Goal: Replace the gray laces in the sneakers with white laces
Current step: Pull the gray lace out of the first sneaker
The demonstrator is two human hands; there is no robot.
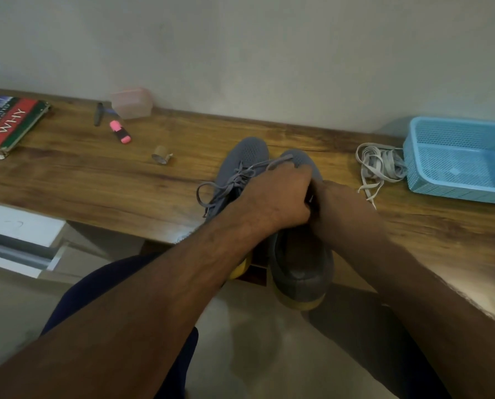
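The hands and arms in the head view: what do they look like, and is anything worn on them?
Both forearms are bare all the way to the frame edge: no sleeves show. The left hand and the right hand wear no gloves. No watch, bracelet or ring can be seen on the parts in view. The forearms have some visible hair. Dark blue clothing covers the lap below.

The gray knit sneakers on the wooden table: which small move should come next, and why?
Probably pull the gray lace out of the right gray knit sneaker: both hands already work on it, and the white laces lie unused beside the blue plastic basket.
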